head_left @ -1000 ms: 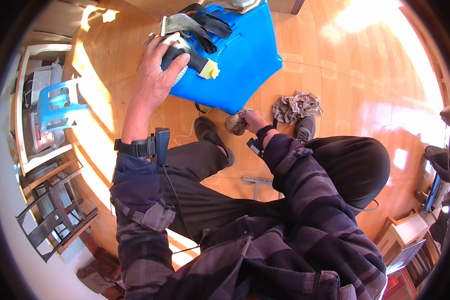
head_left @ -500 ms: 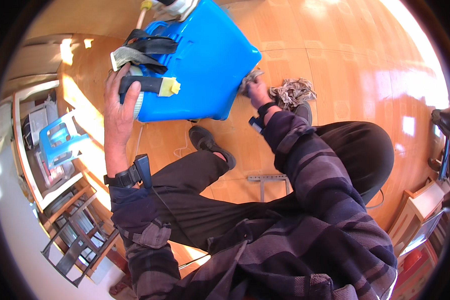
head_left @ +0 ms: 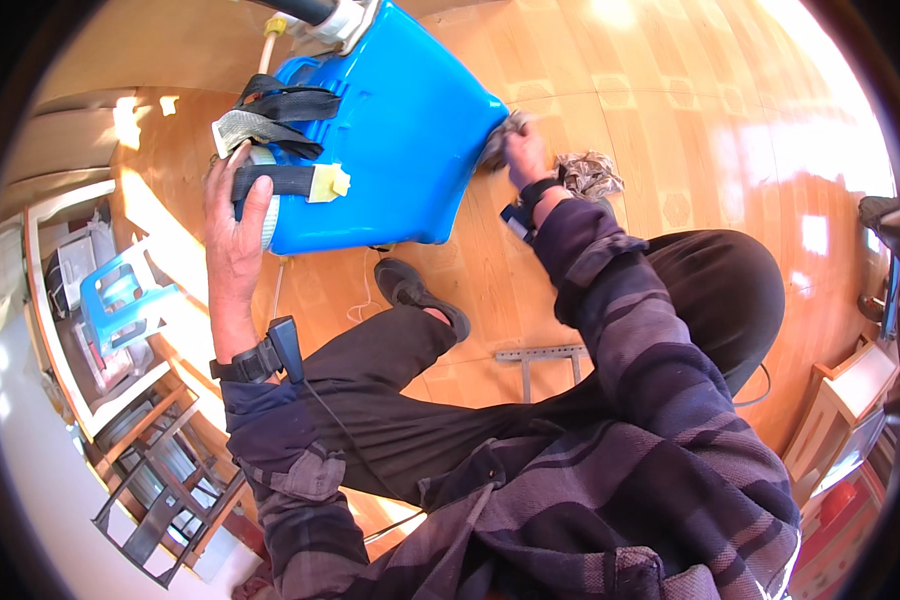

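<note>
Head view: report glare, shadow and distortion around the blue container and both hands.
Head view: sun glare whitens the wood floor upper right; fisheye bends edges at the rim; blue container evenly lit and sharp; left hand clear; right hand slightly soft.

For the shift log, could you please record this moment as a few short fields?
Setting: wooden floor, person crouched
Left hand: grips a black strap on the blue plastic tank
Right hand: presses a grey rag on the tank's edge
Nearby: second rag, blue stool, metal bracket
</note>
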The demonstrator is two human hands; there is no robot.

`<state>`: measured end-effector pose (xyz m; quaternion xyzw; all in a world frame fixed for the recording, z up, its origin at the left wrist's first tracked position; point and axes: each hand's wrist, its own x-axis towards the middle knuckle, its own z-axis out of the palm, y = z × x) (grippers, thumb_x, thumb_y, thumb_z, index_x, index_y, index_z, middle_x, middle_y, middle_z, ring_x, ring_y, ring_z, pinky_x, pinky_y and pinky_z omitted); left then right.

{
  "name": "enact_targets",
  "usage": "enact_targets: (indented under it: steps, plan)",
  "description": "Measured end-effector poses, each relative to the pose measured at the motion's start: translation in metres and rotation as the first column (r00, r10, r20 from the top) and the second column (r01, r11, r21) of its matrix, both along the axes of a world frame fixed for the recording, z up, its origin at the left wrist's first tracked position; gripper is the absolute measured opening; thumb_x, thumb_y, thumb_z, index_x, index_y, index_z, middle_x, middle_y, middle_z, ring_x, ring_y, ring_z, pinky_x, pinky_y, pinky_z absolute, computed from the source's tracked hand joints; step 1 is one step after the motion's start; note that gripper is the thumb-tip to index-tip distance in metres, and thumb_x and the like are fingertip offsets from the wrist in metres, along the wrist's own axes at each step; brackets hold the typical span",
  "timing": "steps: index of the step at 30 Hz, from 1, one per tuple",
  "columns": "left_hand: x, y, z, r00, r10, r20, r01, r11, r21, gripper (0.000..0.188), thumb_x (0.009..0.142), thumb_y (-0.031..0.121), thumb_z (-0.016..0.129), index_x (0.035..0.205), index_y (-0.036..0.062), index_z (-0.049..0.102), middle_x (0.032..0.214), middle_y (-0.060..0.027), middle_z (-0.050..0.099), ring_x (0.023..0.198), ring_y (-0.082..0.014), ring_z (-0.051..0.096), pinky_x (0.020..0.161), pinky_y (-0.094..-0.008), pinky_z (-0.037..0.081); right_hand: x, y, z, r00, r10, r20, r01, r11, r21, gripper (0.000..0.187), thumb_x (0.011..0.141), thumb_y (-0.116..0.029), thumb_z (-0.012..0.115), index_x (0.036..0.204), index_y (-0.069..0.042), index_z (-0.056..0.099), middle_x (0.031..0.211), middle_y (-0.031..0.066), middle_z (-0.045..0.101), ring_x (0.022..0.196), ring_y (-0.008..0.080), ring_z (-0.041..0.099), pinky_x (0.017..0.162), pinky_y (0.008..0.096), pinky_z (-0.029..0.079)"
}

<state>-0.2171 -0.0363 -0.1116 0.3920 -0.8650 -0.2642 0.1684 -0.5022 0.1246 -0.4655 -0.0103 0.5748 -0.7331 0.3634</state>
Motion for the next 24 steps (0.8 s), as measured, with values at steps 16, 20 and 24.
enact_targets:
  steps: [16, 20, 24]
  plan:
    - [0.003, 0.003, -0.010, 1.000, -0.024, -0.019, 0.020, 0.979, -0.204, 0.057, 0.101, 0.045, 0.068, 0.145, 0.0089, 0.065, 0.152, -0.0212, 0.055, 0.147, -0.0414, 0.045, 0.125, -0.0517, 0.032, 0.206, 0.047, -0.034, 0.823, 0.568, -0.021, -0.415, 0.625, 0.661, 0.037, 0.095, -0.019, 0.068, 0.132, -0.016, 0.063, 0.112, 0.0156, 0.074, 0.102, 0.0378, 0.071, 0.083, 0.0514, 0.055]
    - [0.002, 0.009, -0.018, 1.000, 0.010, -0.007, -0.012, 0.954, -0.301, 0.056, 0.099, 0.045, 0.069, 0.145, 0.0124, 0.065, 0.151, -0.0205, 0.055, 0.144, -0.0424, 0.046, 0.124, -0.0530, 0.032, 0.162, 0.009, 0.010, 0.770, 0.637, -0.024, -0.461, 0.583, 0.669, 0.030, 0.092, -0.015, 0.069, 0.121, -0.009, 0.065, 0.099, 0.0143, 0.073, 0.092, 0.0369, 0.071, 0.080, 0.0508, 0.056]
    - [-0.001, 0.019, -0.024, 0.999, 0.038, 0.010, -0.033, 0.946, -0.322, 0.058, 0.098, 0.049, 0.070, 0.147, 0.0192, 0.066, 0.156, -0.0188, 0.053, 0.150, -0.0415, 0.041, 0.126, -0.0576, 0.029, 0.123, -0.025, 0.082, 0.868, 0.431, -0.247, -0.301, 0.852, 0.428, 0.021, 0.090, -0.011, 0.070, 0.108, -0.004, 0.063, 0.090, 0.0117, 0.070, 0.085, 0.0304, 0.070, 0.077, 0.0460, 0.056]
